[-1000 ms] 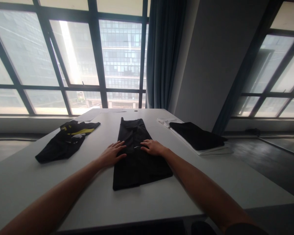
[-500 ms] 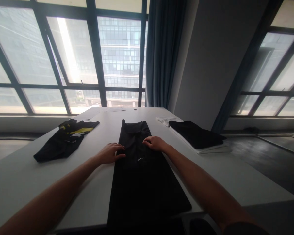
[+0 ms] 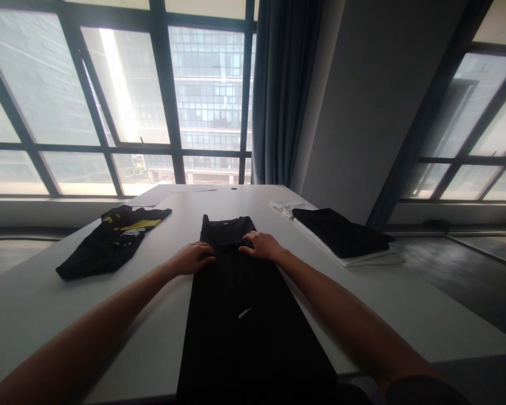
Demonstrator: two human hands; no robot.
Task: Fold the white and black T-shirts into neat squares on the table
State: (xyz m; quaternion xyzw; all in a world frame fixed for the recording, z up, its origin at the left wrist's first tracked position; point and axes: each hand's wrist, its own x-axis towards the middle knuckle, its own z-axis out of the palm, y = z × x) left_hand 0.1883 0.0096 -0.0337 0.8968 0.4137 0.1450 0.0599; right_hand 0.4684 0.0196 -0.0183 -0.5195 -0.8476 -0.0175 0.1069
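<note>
A long, narrow folded black shirt [image 3: 231,281] lies down the middle of the table, with a small white mark on it and its near end running out of view at the bottom. My left hand [image 3: 193,257] is at its left edge near the far end, fingers bent over and closed on the cloth. Across from it, my right hand [image 3: 261,246] grips the right side with curled fingers, thumb close to them. Between the hands and the far edge, the cloth forms a low fold with a small pale spot. The fingertips are partly lost against the dark cloth.
On the left of the white table [image 3: 152,320] lies a dark garment with yellow and white print [image 3: 118,239]. A folded black garment [image 3: 341,232] rests on white cloth [image 3: 371,259] at the right. Paper sheets [image 3: 152,195] lie at the back, near windows and a blue curtain [image 3: 284,95].
The white mark and the shirt's far edge have shifted toward me. Both hands sit slightly farther forward, closer to the far end, and the fold there looks different.
</note>
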